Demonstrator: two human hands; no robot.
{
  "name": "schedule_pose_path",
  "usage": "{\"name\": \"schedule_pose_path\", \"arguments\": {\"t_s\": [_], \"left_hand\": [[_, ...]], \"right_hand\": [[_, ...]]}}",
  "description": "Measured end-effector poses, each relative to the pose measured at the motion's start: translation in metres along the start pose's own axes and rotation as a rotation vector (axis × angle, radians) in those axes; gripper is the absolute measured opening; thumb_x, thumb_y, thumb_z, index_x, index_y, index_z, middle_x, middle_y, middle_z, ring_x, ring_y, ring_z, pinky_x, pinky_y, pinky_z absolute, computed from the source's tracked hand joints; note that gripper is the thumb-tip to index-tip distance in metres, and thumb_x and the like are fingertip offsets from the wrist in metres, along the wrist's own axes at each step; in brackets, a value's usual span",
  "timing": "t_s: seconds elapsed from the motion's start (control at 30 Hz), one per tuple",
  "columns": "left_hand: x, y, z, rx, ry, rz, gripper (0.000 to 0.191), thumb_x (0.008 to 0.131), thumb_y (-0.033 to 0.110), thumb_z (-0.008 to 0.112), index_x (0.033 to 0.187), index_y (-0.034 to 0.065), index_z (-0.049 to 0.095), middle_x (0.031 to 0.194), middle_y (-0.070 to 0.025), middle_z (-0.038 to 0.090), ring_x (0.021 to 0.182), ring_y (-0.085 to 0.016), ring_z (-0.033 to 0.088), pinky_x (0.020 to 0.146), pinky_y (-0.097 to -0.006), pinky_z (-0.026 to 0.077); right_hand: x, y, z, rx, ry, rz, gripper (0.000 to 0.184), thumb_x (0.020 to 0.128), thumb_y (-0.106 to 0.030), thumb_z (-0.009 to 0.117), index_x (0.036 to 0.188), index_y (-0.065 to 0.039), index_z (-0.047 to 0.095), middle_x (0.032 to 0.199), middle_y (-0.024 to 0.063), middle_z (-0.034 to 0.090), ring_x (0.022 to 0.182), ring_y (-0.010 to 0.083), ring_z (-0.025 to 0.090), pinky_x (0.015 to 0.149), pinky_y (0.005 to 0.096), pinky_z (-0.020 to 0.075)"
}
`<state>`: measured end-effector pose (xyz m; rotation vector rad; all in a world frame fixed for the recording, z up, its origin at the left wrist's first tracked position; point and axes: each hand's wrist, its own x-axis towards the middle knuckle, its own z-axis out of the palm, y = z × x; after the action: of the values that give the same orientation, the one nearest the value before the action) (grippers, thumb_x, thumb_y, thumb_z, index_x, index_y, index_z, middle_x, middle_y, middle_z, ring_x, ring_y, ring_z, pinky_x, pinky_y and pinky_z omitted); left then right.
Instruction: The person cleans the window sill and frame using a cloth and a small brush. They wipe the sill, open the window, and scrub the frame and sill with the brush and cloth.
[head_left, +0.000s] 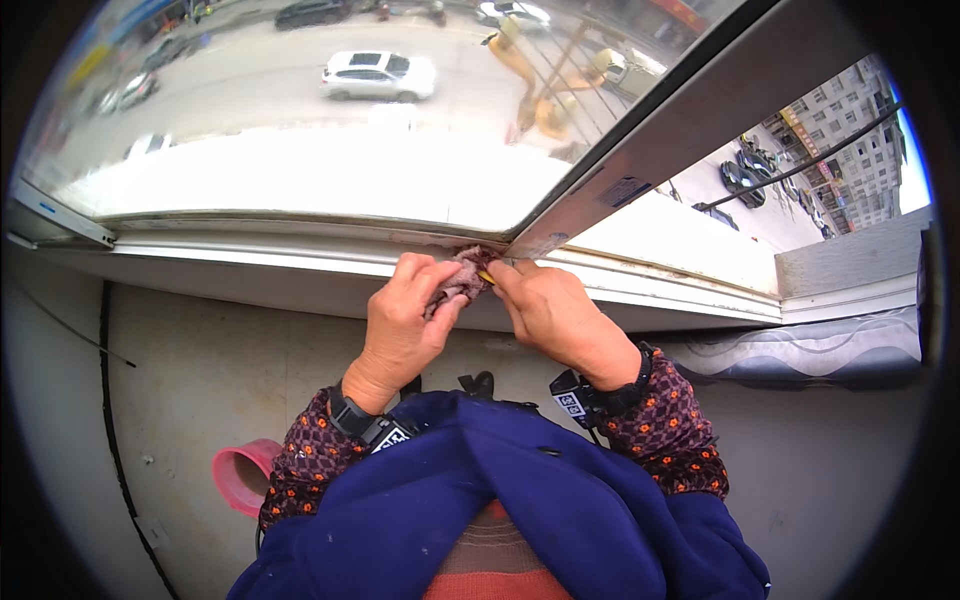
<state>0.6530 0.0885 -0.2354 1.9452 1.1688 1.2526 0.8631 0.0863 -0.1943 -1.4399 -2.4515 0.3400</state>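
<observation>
My left hand (409, 319) grips a crumpled purplish-brown cloth (456, 289) at the inner edge of a white sliding-window track (337, 259). Beside it, my right hand (551, 307) pinches a small yellow tool (487, 277), its tip against or inside the cloth; its kind is hidden by the fingers. Both hands meet near the foot of the window sash's upright frame (592, 187). The large glass pane (262, 150) stands just beyond the track.
A pink plastic bucket (225, 476) stands on the floor at the lower left. A grey patterned rolled material (810, 349) lies under the sill at the right. The window beside the upright is open, a dark cable (817, 157) crossing outside above a street with cars.
</observation>
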Motion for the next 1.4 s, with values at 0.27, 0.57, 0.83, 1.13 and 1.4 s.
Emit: {"name": "schedule_pose_path", "arguments": {"t_s": [0.27,0.57,0.83,1.13,1.4], "left_hand": [[0.013,0.017,0.048,-0.074,-0.453,0.165,0.06,0.076,0.002,0.08,0.133,0.0088,0.061,0.119,-0.015,0.058,0.096,-0.036,0.068,0.077,-0.0418,0.058],[0.031,0.043,0.107,-0.46,-0.507,0.197,0.047,0.079,-0.008,0.054,0.123,0.0022,0.067,0.106,-0.0129,0.066,0.094,-0.027,0.067,0.085,-0.0322,0.055],[-0.012,0.015,-0.047,-1.07,0.254,-0.394,0.033,0.093,-0.004,0.059,0.125,-0.0053,0.063,0.117,-0.013,0.07,0.105,-0.018,0.069,0.096,-0.032,0.056],[0.01,0.006,-0.029,-0.12,0.04,0.154,0.039,0.082,-0.012,0.063,0.115,0.0057,0.072,0.113,-0.0112,0.067,0.1,-0.023,0.068,0.086,-0.03,0.054],[0.005,-0.006,-0.01,0.102,-0.054,0.17,0.047,0.07,-0.012,0.065,0.111,0.0096,0.073,0.107,-0.0116,0.067,0.091,-0.03,0.07,0.076,-0.0352,0.057]], "right_hand": [[-0.047,0.047,-0.041,-0.065,-0.091,0.182,0.027,0.095,-0.011,0.064,0.12,0.0,0.069,0.079,0.0232,0.064,0.076,0.042,0.065,0.067,0.0494,0.0499],[-0.139,0.09,-0.097,-0.031,0.09,0.377,0.034,0.092,-0.006,0.067,0.126,-0.003,0.065,0.091,0.0192,0.068,0.081,0.0402,0.067,0.069,0.046,0.0522],[-0.074,0.024,-0.067,0.321,0.011,-0.032,0.053,0.09,0.001,0.066,0.142,-0.007,0.055,0.092,0.0142,0.064,0.072,0.0328,0.062,0.066,0.0405,0.05],[-0.047,0.017,-0.044,0.246,0.038,0.015,0.044,0.094,-0.006,0.067,0.136,-0.016,0.064,0.075,0.0108,0.058,0.067,0.0306,0.06,0.063,0.0418,0.0491],[-0.038,0.004,-0.056,0.077,-0.036,-0.156,0.068,0.085,0.005,0.06,0.15,-0.013,0.051,0.089,0.0129,0.054,0.081,0.0329,0.055,0.071,0.0451,0.0458]]}}
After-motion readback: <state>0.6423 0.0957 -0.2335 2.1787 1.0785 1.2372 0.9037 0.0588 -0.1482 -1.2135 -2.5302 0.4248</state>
